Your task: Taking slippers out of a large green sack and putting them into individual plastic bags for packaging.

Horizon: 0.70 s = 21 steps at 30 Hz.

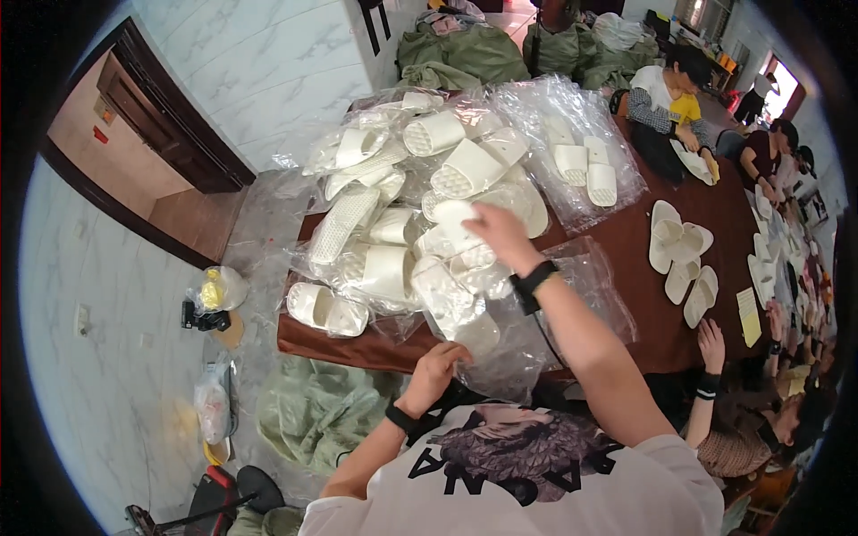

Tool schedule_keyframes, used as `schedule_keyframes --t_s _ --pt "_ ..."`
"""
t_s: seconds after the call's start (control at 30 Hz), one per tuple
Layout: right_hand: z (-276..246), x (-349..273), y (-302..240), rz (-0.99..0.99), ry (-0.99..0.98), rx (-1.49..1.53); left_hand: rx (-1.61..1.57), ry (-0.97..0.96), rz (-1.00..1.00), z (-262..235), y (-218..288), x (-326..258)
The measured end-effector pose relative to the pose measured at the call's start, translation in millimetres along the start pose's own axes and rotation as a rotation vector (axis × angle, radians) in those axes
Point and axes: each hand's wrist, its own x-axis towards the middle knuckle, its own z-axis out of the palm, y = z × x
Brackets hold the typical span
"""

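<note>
White slippers, many in clear plastic bags, are heaped on the left part of a brown-covered table (617,286). My right hand (505,237) reaches over the heap, its fingers closed on the end of a white slipper (458,225). Close to the table's front edge, my left hand (435,368) is closed at the edge of a clear plastic bag (478,335) with slippers inside. A bare pair of slippers (328,309) lies at the heap's left front corner. Both wrists wear black bands.
Flat clear bags (594,116) with slippers lie at the back. Loose slippers (684,255) and a yellow sheet (749,317) lie to the right. Several people sit along the right side; one person's hand (710,346) rests near the table edge. A green sack (322,402) lies on the floor.
</note>
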Motion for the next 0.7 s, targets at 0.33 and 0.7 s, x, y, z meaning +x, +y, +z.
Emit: schedule_keyframes --t_s 0.33,0.7 --pt "-239 -55 5 -0.256 1.008 0.324 0.373 -0.216 0.477 -37 24 84" --pt "-276 -119 10 -0.035 1.236 0.872 0.652 0.095 0.358 -7 -19 82"
